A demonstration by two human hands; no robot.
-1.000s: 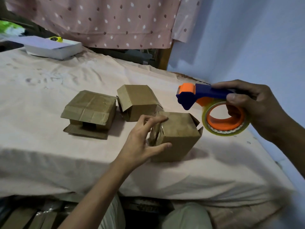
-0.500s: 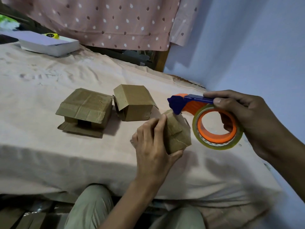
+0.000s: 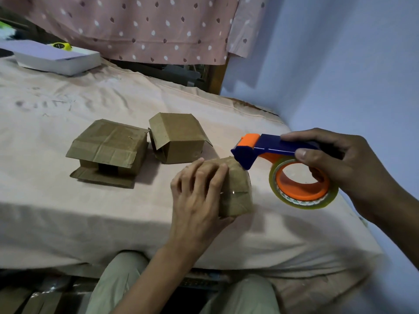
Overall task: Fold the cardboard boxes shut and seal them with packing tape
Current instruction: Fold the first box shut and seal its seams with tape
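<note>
Three small brown cardboard boxes lie on a pink sheet. My left hand (image 3: 199, 196) grips the nearest box (image 3: 237, 189) from above and the left, fingers spread over its top, thumb under the near face. A strip of clear tape crosses its front. My right hand (image 3: 344, 168) holds a blue and orange tape dispenser (image 3: 281, 164) with a roll of clear tape; its blue nose touches the box's far right top corner. A second box (image 3: 179, 139) lies behind with flaps loose. The third box (image 3: 108, 150) lies to the left, its flaps splayed open.
The sheet-covered bed (image 3: 68, 211) ends at a front edge just before my knees. A white flat box (image 3: 56, 57) with a yellow object on it lies at the back left. A blue wall (image 3: 340, 64) stands close on the right, and a dotted pink cloth (image 3: 136, 26) hangs behind.
My left hand closed over the nearest box and turned it toward me. My right hand lowered the dispenser until its nose met the box's top corner.
</note>
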